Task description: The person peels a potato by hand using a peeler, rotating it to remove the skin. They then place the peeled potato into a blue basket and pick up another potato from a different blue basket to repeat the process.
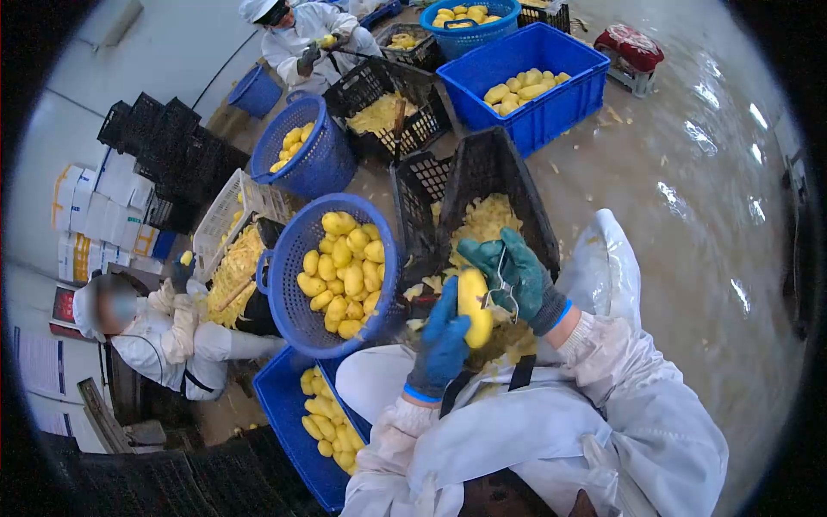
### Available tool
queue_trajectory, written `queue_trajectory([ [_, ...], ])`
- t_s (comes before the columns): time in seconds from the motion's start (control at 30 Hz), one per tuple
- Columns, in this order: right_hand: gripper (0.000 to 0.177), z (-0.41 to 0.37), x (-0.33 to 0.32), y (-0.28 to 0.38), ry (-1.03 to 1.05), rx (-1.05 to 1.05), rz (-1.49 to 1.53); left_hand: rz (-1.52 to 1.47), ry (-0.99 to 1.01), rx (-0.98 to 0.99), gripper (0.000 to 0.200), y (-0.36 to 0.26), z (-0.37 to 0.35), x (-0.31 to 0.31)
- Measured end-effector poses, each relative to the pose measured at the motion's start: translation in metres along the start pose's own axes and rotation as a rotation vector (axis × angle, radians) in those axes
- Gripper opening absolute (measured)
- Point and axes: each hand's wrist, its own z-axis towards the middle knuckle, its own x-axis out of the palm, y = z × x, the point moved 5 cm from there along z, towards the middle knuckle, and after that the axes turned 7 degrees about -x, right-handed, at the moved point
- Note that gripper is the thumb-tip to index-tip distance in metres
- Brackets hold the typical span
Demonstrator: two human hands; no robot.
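My left hand [439,340], in a blue glove, is closed around a long yellow potato [475,302], which stands nearly upright. A green glove covers my right hand [521,274], whose fingers are wrapped around a metal peeler [510,297]. The peeler's blade end is at the potato's right side; whether it touches is hard to see. Just beyond my hands, a black crate [500,164] contains a heap of pale peelings [487,220].
To the left stands a blue round basket [284,332] of yellow potatoes, with a blue bin [274,405] of more below. A large blue crate [521,65] sits ahead. Two co-workers, one person [172,336] at left and another person [301,43] ahead, sit by crates of peelings.
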Motion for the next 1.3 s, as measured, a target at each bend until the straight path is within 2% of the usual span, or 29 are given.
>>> queue_trajectory([
  [0.07, 0.060, -0.003, -0.011, -0.017, -0.071, 0.034, -0.017, -0.767, 0.159, -0.377, 0.064, 0.033, -0.016, 0.023],
  [0.1, 0.057, -0.005, -0.015, -0.020, -0.101, 0.015, -0.021, -0.839, 0.250, -0.403, 0.066, 0.036, -0.018, 0.026],
  [0.2, 0.043, 0.006, -0.048, -0.006, -0.253, -0.061, -0.001, -1.095, 0.261, -0.502, 0.067, 0.033, -0.029, 0.031],
  [0.27, 0.040, 0.014, -0.050, 0.014, -0.298, -0.144, -0.123, -1.153, 0.282, -0.480, 0.066, 0.029, -0.030, 0.032],
  [0.3, 0.039, 0.010, -0.023, 0.020, -0.297, -0.249, -0.214, -1.196, 0.284, -0.492, 0.066, 0.025, -0.032, 0.033],
  [0.33, 0.038, 0.012, -0.015, 0.014, -0.196, -0.188, -0.355, -1.242, 0.290, -0.505, 0.066, 0.021, -0.033, 0.035],
  [0.4, 0.037, 0.013, -0.006, 0.001, 0.007, -0.054, -0.631, -1.073, 0.344, -0.441, 0.067, 0.013, -0.034, 0.036],
  [0.43, 0.033, 0.023, -0.020, 0.004, 0.073, -0.164, -0.727, -0.986, 0.367, -0.407, 0.067, 0.010, -0.034, 0.036],
  [0.53, 0.031, 0.050, -0.068, 0.045, -0.329, -0.306, -0.605, -0.886, 0.270, -0.376, 0.068, 0.004, -0.034, 0.026],
  [0.57, 0.030, 0.054, -0.069, 0.043, -0.307, -0.345, -0.542, -0.958, 0.195, -0.406, 0.064, 0.004, -0.036, 0.025],
  [0.67, 0.031, 0.022, 0.001, 0.015, 0.039, -0.285, -0.632, -0.864, 0.229, -0.397, 0.058, 0.019, -0.033, 0.025],
  [0.7, 0.031, 0.025, -0.004, 0.007, -0.030, -0.143, -0.646, -0.811, 0.240, -0.373, 0.053, 0.014, -0.033, 0.026],
  [0.77, 0.027, 0.043, -0.048, 0.025, -0.150, -0.267, -0.399, -0.717, 0.170, -0.351, 0.052, 0.008, -0.036, 0.028],
  [0.83, 0.029, 0.044, -0.049, 0.041, -0.320, -0.325, -0.471, -0.657, 0.064, -0.288, 0.053, 0.004, -0.035, 0.026],
  [0.93, 0.032, 0.021, 0.020, 0.021, -0.021, -0.286, -0.546, -0.405, 0.002, -0.257, 0.053, 0.016, -0.030, 0.018],
  [0.97, 0.033, 0.019, 0.014, 0.014, -0.063, -0.187, -0.615, -0.402, 0.029, -0.297, 0.055, 0.016, -0.028, 0.018],
  [1.03, 0.034, 0.033, -0.034, 0.026, -0.213, -0.298, -0.622, -0.215, -0.065, -0.138, 0.056, 0.016, -0.031, 0.017],
  [1.07, 0.034, 0.038, -0.034, 0.038, -0.277, -0.357, -0.624, -0.118, -0.119, -0.049, 0.057, 0.011, -0.028, 0.013],
  [1.1, 0.033, 0.036, -0.035, 0.040, -0.296, -0.333, -0.462, -0.076, -0.147, -0.018, 0.059, 0.009, -0.023, 0.009],
  [1.13, 0.032, 0.032, -0.033, 0.032, -0.242, -0.272, -0.453, -0.042, -0.177, -0.006, 0.060, 0.007, -0.023, 0.009],
  [1.2, 0.028, 0.017, 0.015, 0.023, -0.145, -0.151, -0.434, -0.008, -0.202, -0.012, 0.062, 0.008, -0.028, 0.013],
  [1.23, 0.028, 0.021, 0.007, 0.016, -0.114, -0.202, -0.486, -0.001, -0.196, -0.010, 0.062, 0.009, -0.024, 0.014],
  [1.27, 0.029, 0.024, -0.009, 0.019, -0.185, -0.253, -0.508, 0.008, -0.189, -0.012, 0.062, 0.011, -0.022, 0.014],
  [1.3, 0.029, 0.029, -0.028, 0.029, -0.250, -0.301, -0.529, 0.052, -0.203, 0.075, 0.062, 0.007, -0.021, 0.014],
])
